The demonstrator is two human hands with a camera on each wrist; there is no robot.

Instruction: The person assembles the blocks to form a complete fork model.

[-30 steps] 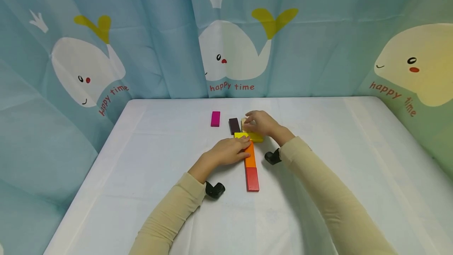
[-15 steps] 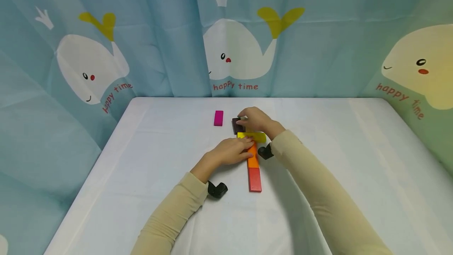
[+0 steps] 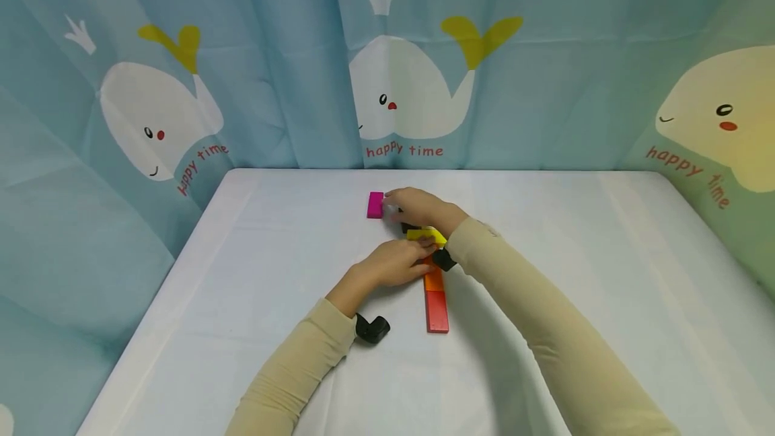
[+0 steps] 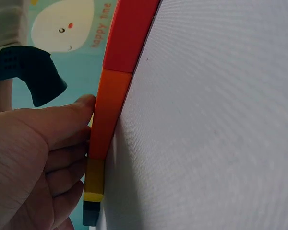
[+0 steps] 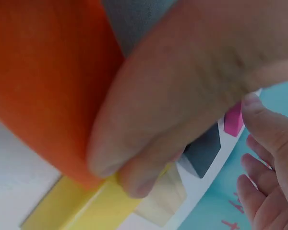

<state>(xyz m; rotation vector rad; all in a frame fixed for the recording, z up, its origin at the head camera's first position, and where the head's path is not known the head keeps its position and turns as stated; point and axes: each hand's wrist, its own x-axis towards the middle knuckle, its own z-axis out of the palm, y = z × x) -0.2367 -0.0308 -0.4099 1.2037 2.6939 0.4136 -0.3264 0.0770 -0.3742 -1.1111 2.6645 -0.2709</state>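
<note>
My left hand (image 3: 393, 264) lies at the row of flat blocks, its fingertips on the orange block (image 3: 434, 280) and yellow block (image 3: 419, 234). The red block (image 3: 436, 311) adjoins the orange one's near end. The yellow block lies crosswise at the far end. My right hand (image 3: 420, 208) hangs over the dark block (image 3: 408, 228), its fingers extended toward the magenta block (image 3: 375, 205). Whether they touch it, I cannot tell. In the right wrist view, a pale wood-coloured block (image 5: 165, 199) stands against the yellow one, beside the dark block; the right hand hides it from the head camera.
A white-covered table (image 3: 266, 254) bears the blocks. Behind and at the sides hangs a blue curtain (image 3: 290, 86) printed with whales. A black wrist camera (image 3: 372, 330) sits on the left wrist; the right one (image 3: 445, 260) comes close to the left fingertips.
The right hand has moved left, from the pale block across the dark block to beside the magenta one. The left hand has stayed on the blocks. The head view has shifted slightly.
</note>
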